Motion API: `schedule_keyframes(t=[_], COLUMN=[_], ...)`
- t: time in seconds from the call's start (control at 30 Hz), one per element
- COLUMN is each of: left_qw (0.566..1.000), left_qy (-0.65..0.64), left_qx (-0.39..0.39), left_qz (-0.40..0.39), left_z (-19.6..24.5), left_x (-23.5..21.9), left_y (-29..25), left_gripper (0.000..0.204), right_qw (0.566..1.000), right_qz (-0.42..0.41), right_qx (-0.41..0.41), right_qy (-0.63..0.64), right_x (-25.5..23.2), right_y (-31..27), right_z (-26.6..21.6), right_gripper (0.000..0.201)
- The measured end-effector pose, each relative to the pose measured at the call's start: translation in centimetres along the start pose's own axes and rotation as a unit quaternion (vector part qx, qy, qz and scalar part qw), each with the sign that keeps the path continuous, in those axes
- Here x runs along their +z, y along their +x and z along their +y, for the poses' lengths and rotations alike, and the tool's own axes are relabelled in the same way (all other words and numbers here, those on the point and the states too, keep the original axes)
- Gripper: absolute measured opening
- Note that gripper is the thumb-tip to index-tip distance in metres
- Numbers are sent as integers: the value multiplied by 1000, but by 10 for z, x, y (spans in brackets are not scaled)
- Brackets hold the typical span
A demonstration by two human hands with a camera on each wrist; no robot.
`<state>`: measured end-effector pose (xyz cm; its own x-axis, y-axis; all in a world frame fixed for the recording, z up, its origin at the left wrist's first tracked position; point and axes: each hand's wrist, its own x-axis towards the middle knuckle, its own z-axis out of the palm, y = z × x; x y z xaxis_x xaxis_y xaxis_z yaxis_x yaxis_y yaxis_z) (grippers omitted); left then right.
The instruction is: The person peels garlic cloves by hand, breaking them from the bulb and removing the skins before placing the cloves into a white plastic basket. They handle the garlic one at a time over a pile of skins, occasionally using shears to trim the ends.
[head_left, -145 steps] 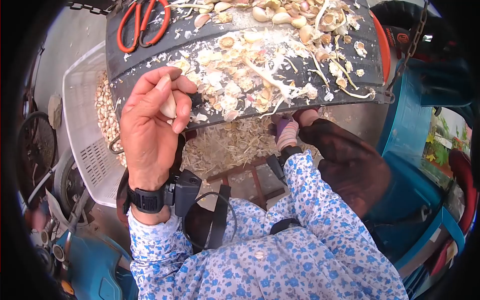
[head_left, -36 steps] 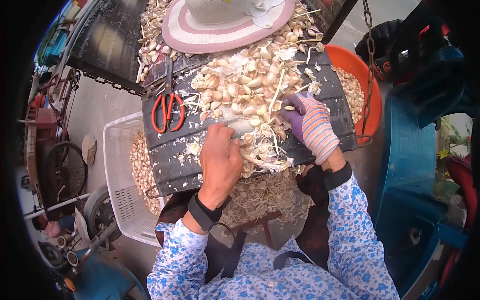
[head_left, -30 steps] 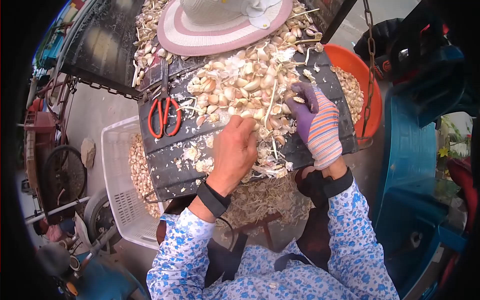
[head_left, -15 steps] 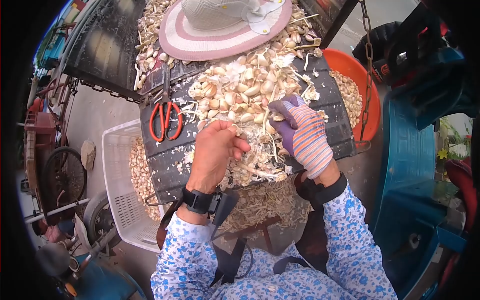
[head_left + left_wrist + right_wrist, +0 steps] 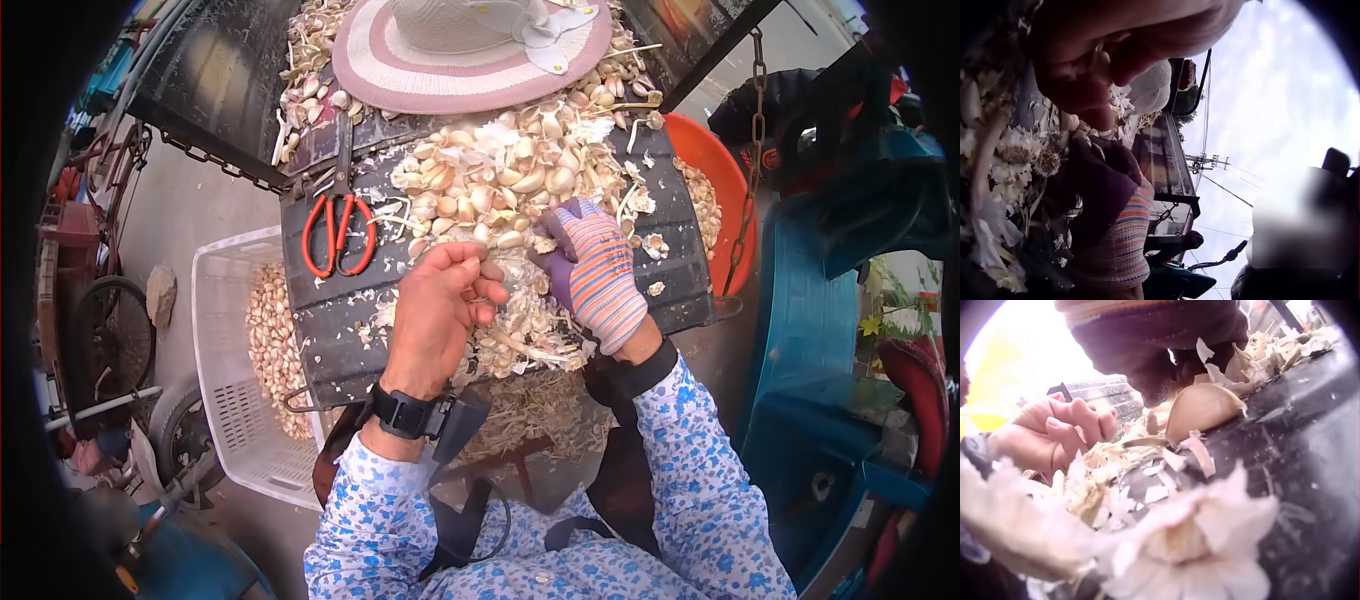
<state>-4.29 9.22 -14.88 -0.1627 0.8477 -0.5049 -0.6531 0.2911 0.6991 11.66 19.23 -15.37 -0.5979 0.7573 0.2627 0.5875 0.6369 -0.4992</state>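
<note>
My bare left hand point(image 5: 430, 315) is over the near part of a dark ribbed board point(image 5: 655, 185), its thumb and fingers pinching a pale garlic clove point(image 5: 1101, 65) in the left wrist view. Just to its right, my right hand point(image 5: 600, 275), in a purple and striped glove, has its fingers bent and pinches a small pale garlic piece point(image 5: 545, 244). A heap of garlic cloves point(image 5: 500, 180) lies beyond both hands. Papery skins and stalks point(image 5: 525, 335) are scattered below them. Close under the glove in the right wrist view lies a large clove point(image 5: 1204, 412).
Red-handled scissors point(image 5: 340, 235) lie at the board's left. A pink and white sun hat point(image 5: 430, 85) sits behind the heap. A white crate point(image 5: 240, 400) of cloves stands left, an orange basin point(image 5: 735, 215) right. A chain point(image 5: 757, 130) hangs at the board's right.
Earliest, my right hand was below the board and my left held a clove near its edge. Since then both came over the board; my left reached to the heap, turned thumb-up and drew back.
</note>
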Motion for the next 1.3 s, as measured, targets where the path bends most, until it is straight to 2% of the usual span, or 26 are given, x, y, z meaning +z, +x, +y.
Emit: schedule_keyframes(t=[0.03, 0.07, 0.1, 0.13, 0.27, 0.47, 0.57, 0.67, 0.77, 0.87, 0.97, 1.0, 1.1, 1.2, 1.3], left_qw=[1000, 1000, 999, 1000, 998, 998, 999, 998, 997, 990, 990, 988, 965, 955, 950], left_qy=[10, 21, 34, 10, -20, 39, -1, 46, 63, 126, 111, 138, 219, 249, 259], left_qx=[1, 3, 5, 11, 7, 47, 11, 28, 29, 51, 67, 55, 139, 157, 170], left_qz=[-6, -10, -14, -26, -57, -15, -32, -31, -39, -34, -51, -32, -25, -38, -39], left_z=[1, 0, -1, -3, -4, -3, -2, -4, -2, 1, -5, -4, -8, -9, -8], left_x=[3, 7, 11, 15, 29, 33, 32, 33, 36, 37, 39, 40, 42, 41, 43], left_y=[-2, -4, -6, -6, -10, -13, -13, -14, -16, -17, -17, -18, -19, -17, -19], left_gripper=[17, 18, 18, 20, 19, 17, 16, 14, 13, 15, 19, 19, 14, 13, 13], right_qw=[994, 974, 941, 884, 853, 899, 933, 937, 957, 938, 958, 961, 963, 965, 954], right_qz=[16, -5, -26, -52, -79, -47, -45, -68, -69, -80, -88, -70, -59, -33, -64], right_qx=[42, 94, 145, 199, 196, 129, 71, 93, 48, 66, 54, 28, 37, 23, 84], right_qy=[104, 207, 306, 421, 477, 417, 349, 331, 276, 331, 266, 265, 259, 259, 282], right_x=[-3, -9, -14, -18, -28, -31, -40, -44, -43, -43, -46, -42, -38, -31, -39], right_y=[-5, -6, -6, -10, -17, -18, -17, -18, -20, -22, -21, -23, -27, -30, -26], right_z=[0, -3, -7, -12, -23, -26, -24, -24, -20, -17, -18, -16, -16, -14, -19], right_gripper=[22, 22, 22, 21, 24, 22, 21, 20, 19, 18, 17, 19, 26, 25, 23])
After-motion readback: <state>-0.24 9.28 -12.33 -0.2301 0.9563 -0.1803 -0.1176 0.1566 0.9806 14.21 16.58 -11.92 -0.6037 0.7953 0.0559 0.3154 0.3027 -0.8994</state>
